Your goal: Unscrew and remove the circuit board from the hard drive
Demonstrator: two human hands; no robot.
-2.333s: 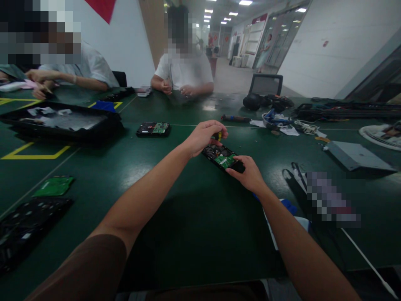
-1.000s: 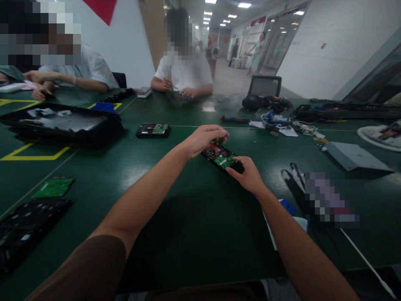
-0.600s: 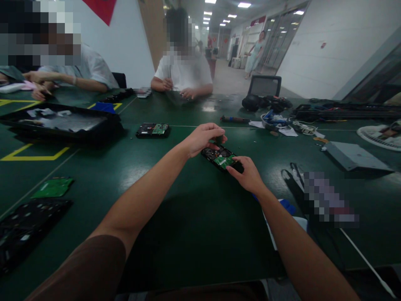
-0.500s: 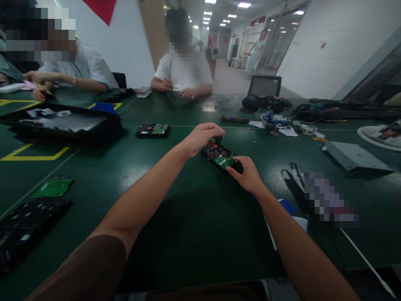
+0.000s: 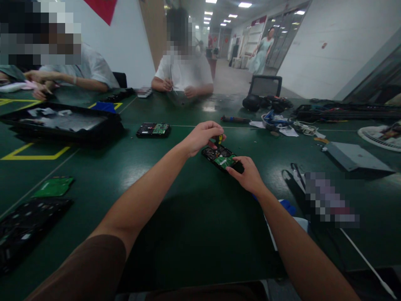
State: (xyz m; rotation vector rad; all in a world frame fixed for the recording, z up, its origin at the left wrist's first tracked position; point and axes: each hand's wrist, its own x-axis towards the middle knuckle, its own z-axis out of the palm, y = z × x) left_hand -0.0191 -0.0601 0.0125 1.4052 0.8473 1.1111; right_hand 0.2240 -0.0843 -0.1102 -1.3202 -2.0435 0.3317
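Your left hand (image 5: 203,137) pinches the yellow-and-black screwdriver (image 5: 220,138), and just beneath it, the hard drive (image 5: 223,160), gripped by your right hand (image 5: 249,174)!

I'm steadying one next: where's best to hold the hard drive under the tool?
Probably grip the hard drive by opposite edges at its green-board end, coming from the right: that end points toward the right hand, while the left hand holds the tool above the other half.

Black-and-yellow tool (image 5: 220,138): mostly hidden within left grip (image 5: 203,138); tip too small to tell. Circuit-board unit (image 5: 224,161): one end hidden by right grip (image 5: 249,173). Black frame (image 5: 28,225), well left of left grip: cut off. Pale item (image 5: 330,196), right of right grip: blurred.
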